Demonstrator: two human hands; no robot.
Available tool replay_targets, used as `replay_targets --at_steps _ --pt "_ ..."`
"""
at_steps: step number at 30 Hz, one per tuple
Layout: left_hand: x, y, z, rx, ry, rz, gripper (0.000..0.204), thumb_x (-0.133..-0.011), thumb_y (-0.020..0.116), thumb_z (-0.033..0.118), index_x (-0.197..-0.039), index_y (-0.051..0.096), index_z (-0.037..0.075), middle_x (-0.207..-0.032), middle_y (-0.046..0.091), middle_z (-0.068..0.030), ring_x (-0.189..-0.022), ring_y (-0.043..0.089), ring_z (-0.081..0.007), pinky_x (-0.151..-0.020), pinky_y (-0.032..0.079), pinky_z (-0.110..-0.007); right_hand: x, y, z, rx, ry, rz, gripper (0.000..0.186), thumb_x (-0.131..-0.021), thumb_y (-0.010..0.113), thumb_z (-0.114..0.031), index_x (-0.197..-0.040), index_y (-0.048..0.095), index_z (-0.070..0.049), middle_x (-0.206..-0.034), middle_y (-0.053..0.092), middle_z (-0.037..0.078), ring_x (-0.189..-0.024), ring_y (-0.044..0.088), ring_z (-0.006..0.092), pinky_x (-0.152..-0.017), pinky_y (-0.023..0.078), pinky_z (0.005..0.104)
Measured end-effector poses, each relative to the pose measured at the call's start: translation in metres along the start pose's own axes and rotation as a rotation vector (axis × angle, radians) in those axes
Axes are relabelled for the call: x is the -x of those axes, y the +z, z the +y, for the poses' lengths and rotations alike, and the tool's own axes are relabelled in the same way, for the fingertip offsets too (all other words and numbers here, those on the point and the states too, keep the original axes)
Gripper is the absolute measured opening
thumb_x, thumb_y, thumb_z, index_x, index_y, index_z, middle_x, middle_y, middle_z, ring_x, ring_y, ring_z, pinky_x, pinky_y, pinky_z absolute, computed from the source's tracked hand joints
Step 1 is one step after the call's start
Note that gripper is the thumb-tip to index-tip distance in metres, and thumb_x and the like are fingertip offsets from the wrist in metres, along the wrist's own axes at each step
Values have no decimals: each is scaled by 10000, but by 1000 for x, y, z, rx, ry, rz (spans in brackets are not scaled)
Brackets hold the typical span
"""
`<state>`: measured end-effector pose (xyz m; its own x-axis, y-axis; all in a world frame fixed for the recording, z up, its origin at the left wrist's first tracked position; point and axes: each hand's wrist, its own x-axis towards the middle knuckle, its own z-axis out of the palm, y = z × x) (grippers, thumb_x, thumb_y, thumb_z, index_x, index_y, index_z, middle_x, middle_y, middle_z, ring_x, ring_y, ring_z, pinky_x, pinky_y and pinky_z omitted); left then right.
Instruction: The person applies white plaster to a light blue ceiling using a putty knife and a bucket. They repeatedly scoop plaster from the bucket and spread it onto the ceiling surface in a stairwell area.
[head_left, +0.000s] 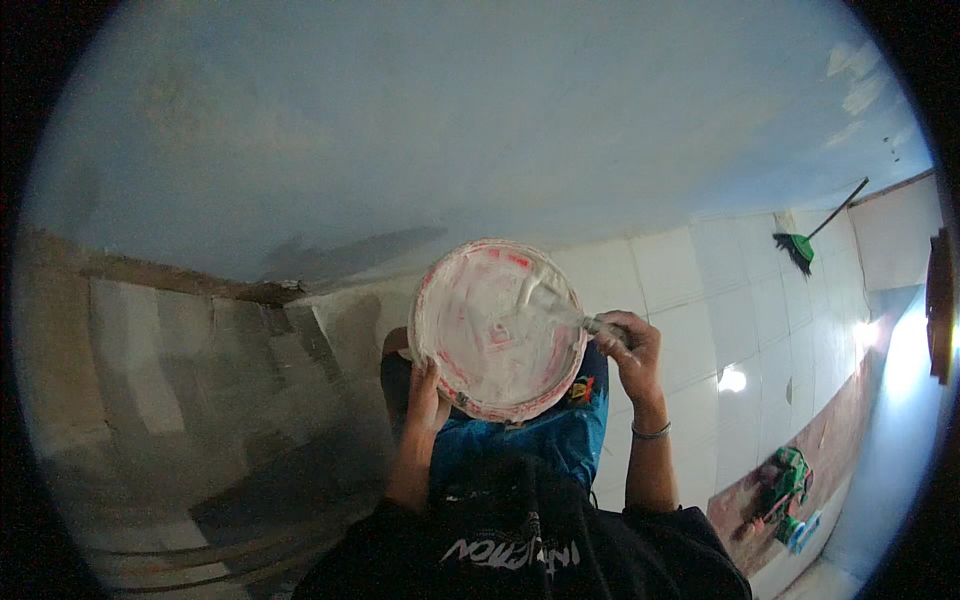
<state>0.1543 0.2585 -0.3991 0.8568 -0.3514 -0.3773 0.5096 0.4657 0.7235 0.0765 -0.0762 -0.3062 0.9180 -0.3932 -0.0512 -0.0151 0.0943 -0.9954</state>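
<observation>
A round red bucket lid [480, 375], smeared with whitish putty, is tilted up in front of my lap. My left hand [428, 393] grips its lower left rim, with the fingers partly hidden behind it. My right hand [632, 350] is closed round the handle of a putty knife [590, 324] at the lid's right edge. The knife's blade, coated in putty, lies over the upper right part of the lid. A streak of thicker putty [527, 290] shows beside the blade.
A blue-grey wall [480, 130] rises ahead. Pale floor tiles [685, 270] extend to the right, where a green broom [797, 245] leans. Green and blue items [785, 490] lie on a reddish strip at lower right. Darker panels [150, 350] are on the left.
</observation>
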Motion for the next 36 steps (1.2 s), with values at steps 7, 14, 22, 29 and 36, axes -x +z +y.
replay_targets --at_steps 7,14,22,29,36 --pt "28 122 -68 80 155 -142 647 -1058 550 374 -1544 316 17 -1551 432 -146 -1407 458 -304 -1157 397 -481 47 -127 -74 8 -431 57 216 -890 757 -55 -1049 678 68 -1060 715 138 -1012 691 202 -854 581 330" --pt "34 130 -58 140 312 -167 639 -1059 549 369 -1536 322 9 -1550 433 -155 -1410 452 -301 -1167 379 -476 28 -112 -105 -47 -651 76 336 -910 771 -91 -1174 649 77 -1013 725 157 -760 687 166 -644 587 303" --pt "34 115 -62 150 378 -72 635 -1054 562 338 -1541 312 17 -1544 433 -164 -1414 445 -306 -1166 382 -483 -40 -97 -111 63 -618 80 342 -968 728 -166 -1198 647 73 -911 730 137 -706 688 148 -601 585 290" --pt "38 111 -51 90 399 -27 579 -1043 567 352 -1501 410 34 -1488 514 -134 -1345 526 -295 -1111 452 -470 -132 -94 -142 159 -610 45 294 -978 723 -210 -1074 695 67 -785 723 108 -623 675 143 -558 564 280" --pt "43 108 -41 123 387 -15 633 -1054 566 345 -1536 326 12 -1541 446 -166 -1408 461 -316 -1167 388 -477 -143 -118 -159 241 -681 -36 259 -998 693 -217 -1053 709 36 -752 694 76 -604 644 126 -521 530 277"
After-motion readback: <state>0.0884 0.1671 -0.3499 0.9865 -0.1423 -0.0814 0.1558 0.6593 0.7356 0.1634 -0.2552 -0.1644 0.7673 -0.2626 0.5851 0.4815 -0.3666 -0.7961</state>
